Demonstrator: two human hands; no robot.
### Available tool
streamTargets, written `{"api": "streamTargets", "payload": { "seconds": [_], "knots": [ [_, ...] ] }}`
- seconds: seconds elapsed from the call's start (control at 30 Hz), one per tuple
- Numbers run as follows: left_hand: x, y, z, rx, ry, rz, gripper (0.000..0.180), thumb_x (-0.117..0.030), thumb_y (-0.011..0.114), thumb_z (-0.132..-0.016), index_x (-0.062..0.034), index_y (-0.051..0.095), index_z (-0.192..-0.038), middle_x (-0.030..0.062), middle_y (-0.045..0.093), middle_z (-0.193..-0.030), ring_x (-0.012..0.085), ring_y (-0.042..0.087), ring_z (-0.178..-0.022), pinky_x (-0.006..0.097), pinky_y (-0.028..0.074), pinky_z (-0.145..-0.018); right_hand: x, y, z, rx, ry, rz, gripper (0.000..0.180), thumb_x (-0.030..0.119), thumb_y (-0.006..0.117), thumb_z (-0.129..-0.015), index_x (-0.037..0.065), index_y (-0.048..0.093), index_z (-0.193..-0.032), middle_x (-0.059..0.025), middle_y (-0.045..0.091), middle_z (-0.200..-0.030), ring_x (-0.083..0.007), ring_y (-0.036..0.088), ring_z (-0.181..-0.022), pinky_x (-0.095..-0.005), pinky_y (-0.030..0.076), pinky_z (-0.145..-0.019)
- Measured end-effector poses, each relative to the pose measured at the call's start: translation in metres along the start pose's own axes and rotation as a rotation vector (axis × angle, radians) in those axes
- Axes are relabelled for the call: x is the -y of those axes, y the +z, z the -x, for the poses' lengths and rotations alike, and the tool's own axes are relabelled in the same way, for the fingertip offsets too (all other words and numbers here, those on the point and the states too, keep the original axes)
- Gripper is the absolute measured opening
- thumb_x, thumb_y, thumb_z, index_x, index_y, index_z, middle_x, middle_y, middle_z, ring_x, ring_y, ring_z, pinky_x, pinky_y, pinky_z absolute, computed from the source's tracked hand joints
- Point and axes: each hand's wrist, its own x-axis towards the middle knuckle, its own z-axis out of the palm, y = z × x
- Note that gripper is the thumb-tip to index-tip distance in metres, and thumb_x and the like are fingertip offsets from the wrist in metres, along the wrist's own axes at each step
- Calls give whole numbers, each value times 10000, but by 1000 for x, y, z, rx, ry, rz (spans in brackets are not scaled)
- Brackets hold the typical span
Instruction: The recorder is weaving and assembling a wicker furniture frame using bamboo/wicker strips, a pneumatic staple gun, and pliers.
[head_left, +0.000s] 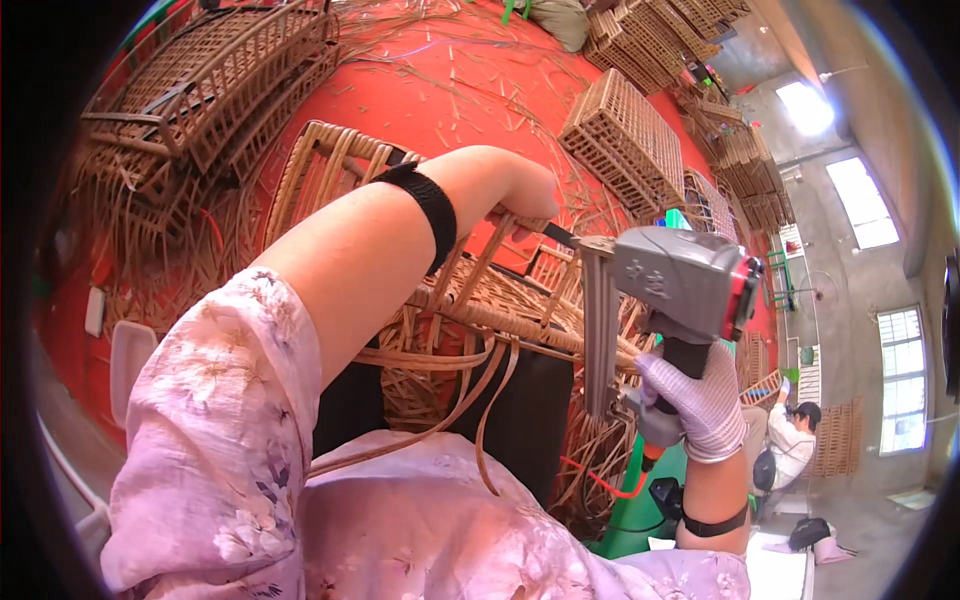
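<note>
My bare left hand (532,200) reaches across and is closed round the rim of a woven rattan basket (505,310), its fingers partly hidden behind the wrist. My right hand (708,402), in a pale knit glove, grips the dark handle of a grey pneumatic staple gun (672,275). The gun's long magazine points down, and its nose is close to the basket's right end, near my left hand; whether they touch I cannot tell. Loose rattan strips (490,395) trail from the basket over my lap.
Stacked woven baskets (215,85) stand at far left, and another basket (625,140) sits on the red floor (440,95) ahead. Cut strips litter the floor. A red air hose (622,490) hangs by the gun. A person (792,445) sits at far right.
</note>
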Motion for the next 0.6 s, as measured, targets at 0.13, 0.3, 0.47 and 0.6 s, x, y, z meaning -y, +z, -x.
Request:
{"api": "streamTargets", "payload": {
  "seconds": [0.13, 0.3, 0.47, 0.6],
  "knots": [
    [6, -1, 2, -2, 52, -11, 372, -229, 452, -848, 12, 675, -672, 132, 611, -604, 235, 557, -459, 382, 478, -483, 12, 14, -14, 37, -14, 104, 284, 99, 754, -804, -22, 616, -1020, -32, 606, -660, -101, 569, -533, -257, 466, -501],
    [5, 1, 0, -4, 55, -4, 363, -229, 462, -845, 10, 676, -676, 129, 612, -603, 232, 560, -454, 392, 487, -508, 8, 19, -24, 67, -23, 93, 283, 124, 770, -815, -16, 621, -1011, -28, 616, -654, -91, 577, -540, -252, 466, -500],
    [5, 0, -2, 10, 77, -65, 349, -233, 480, -836, 3, 682, -677, 130, 621, -610, 236, 556, -445, 394, 486, -523, 3, 19, -32, 97, -38, 180, 258, 152, 775, -818, -11, 633, -959, -30, 625, -655, -91, 581, -544, -255, 473, -506],
    [4, 0, 2, 15, 66, -38, 343, -230, 484, -835, -1, 683, -676, 131, 626, -617, 237, 563, -460, 394, 488, -533, 1, 21, -33, 84, -63, 198, 256, 160, 779, -814, -4, 633, -943, -28, 626, -651, -93, 583, -546, -259, 475, -510]
  ]
}}
